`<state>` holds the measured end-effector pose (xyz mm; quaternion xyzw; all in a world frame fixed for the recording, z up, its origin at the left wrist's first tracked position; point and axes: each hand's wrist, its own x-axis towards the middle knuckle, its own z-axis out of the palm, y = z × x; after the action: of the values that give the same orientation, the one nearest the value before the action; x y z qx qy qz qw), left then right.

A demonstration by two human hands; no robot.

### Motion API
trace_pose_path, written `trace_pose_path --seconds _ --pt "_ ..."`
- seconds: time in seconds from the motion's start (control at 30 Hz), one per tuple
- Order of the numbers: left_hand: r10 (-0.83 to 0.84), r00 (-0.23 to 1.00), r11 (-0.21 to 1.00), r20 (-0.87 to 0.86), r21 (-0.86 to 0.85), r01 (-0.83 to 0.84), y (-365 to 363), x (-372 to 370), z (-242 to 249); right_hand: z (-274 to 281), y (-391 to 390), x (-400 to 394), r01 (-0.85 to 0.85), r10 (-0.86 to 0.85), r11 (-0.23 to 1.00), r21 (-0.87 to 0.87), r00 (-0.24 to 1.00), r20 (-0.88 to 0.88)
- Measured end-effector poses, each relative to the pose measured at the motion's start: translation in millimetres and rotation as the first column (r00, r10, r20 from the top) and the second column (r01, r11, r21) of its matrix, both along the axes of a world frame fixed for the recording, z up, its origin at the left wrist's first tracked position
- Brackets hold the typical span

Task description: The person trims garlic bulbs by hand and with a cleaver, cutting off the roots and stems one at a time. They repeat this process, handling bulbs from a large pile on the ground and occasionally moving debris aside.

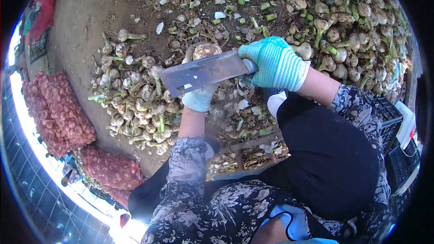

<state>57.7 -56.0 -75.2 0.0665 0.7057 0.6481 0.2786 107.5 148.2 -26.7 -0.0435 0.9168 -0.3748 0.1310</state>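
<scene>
In a green-and-white knit glove, my right hand is closed round the handle of a cleaver. The wide metal blade points left and passes over my left hand, hiding most of its fingers. My left hand wears a pale glove and grips a garlic bulb, which shows just above the blade's upper edge. Left of this hand lies a pile of trimmed garlic bulbs on the ground, some with short green stems.
A larger heap of garlic fills the right side. Cut stems and peel litter the ground ahead. Full red mesh sacks stand at the left, and black crates sit beside me on the right.
</scene>
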Motion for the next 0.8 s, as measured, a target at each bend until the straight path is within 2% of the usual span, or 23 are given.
trace_pose_path --seconds 0.07,0.1,0.17,0.27,0.3,0.37,0.4,0.47,0.5,0.53,0.57,0.6,0.63,0.67,0.7,0.73,0.77,0.8 --pt "0.014 0.996 1.0 0.088 -0.021 -0.012 -1 2 2 0 -3 2 0.007 -0.007 1.0 0.011 1.0 0.008" --pt "0.018 0.998 0.999 0.058 -0.029 -0.016 -2 1 1 1 -3 3 0.008 -0.006 1.0 -0.029 0.999 0.054" --pt "0.026 1.0 0.999 -0.003 -0.041 -0.026 -4 -3 1 0 -5 2 -0.031 0.028 0.999 0.021 0.995 0.096" --pt "-0.083 0.98 0.99 -0.181 -0.129 0.06 1 -10 14 -1 -3 3 -0.057 0.056 0.998 0.008 0.996 0.074" --pt "-0.136 0.945 0.985 -0.297 -0.147 0.095 1 -10 17 -2 -2 4 -0.062 0.062 0.998 -0.012 0.997 0.051" --pt "-0.238 0.822 0.968 -0.518 -0.191 0.16 4 -13 23 -25 14 -1 0.048 -0.073 0.994 0.101 0.962 0.261" --pt "-0.171 0.842 0.983 -0.511 -0.143 0.113 10 -11 35 -39 26 -4 0.094 -0.149 0.981 0.169 0.925 0.35" --pt "-0.035 0.87 0.999 -0.492 -0.042 0.017 23 -6 59 -61 56 9 0.308 -0.399 0.906 0.289 0.848 0.349" --pt "-0.091 0.712 0.973 -0.696 -0.214 -0.085 18 -13 40 -60 52 12 0.448 -0.502 0.863 0.233 0.807 0.31" --pt "-0.19 0.51 0.917 -0.839 -0.337 -0.213 16 -21 24 -59 49 8 0.491 -0.507 0.861 0.13 0.816 0.278" --pt "0.106 0.912 0.994 -0.397 0.006 -0.113 33 -21 39 -58 51 -2 0.485 -0.488 0.87 0.087 0.822 0.295" --pt "0.194 0.967 0.976 -0.164 0.132 -0.174 39 -29 42 -59 49 -5 0.476 -0.461 0.878 0.042 0.822 0.333" --pt "0.242 0.965 0.941 0.103 0.218 -0.259 39 -33 43 -87 52 -5 0.569 -0.514 0.818 -0.079 0.787 0.342" --pt "0.252 0.896 0.89 0.364 0.277 -0.363 39 -37 46 -73 38 2 0.712 -0.501 0.616 -0.338 0.685 0.529" --pt "0.176 0.87 0.888 0.46 0.307 -0.342 41 -43 55 -47 18 1 0.796 -0.415 0.322 -0.512 0.605 0.679" --pt "0.262 0.761 0.807 0.594 0.298 -0.51 45 -52 52 -32 0 4 0.767 -0.341 0.25 -0.591 0.641 0.688" --pt "0.284 0.641 0.654 0.713 0.345 -0.673 42 -64 34 -17 -18 7 0.737 -0.263 0.169 -0.654 0.673 0.691" --pt "0.264 0.511 0.474 0.818 0.351 -0.808 44 -72 27 -11 -28 9 0.624 -0.233 0.349 -0.699 0.78 0.58"
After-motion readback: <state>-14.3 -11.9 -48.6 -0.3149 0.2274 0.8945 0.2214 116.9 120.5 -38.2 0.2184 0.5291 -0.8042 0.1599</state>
